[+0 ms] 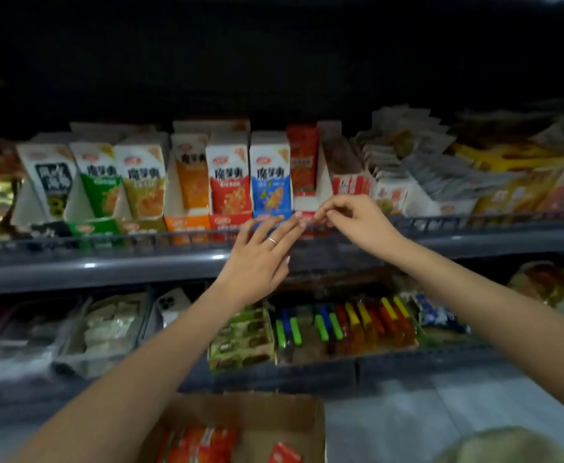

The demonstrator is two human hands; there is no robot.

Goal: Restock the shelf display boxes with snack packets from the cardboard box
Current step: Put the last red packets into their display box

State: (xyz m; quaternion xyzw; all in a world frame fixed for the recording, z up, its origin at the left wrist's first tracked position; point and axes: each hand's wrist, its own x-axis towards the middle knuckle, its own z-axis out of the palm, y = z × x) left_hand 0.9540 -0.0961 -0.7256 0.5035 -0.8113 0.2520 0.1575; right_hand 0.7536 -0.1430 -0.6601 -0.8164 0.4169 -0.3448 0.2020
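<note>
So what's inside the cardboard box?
Red-orange packets at its left, one red packet at right, bare box floor between. The left arm and frame edge hide the rest.

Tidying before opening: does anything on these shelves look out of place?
Yes. A white smartphone sits on the lower shelf between the tray of pale packets and the green snack packets; it is no stock item.
</note>
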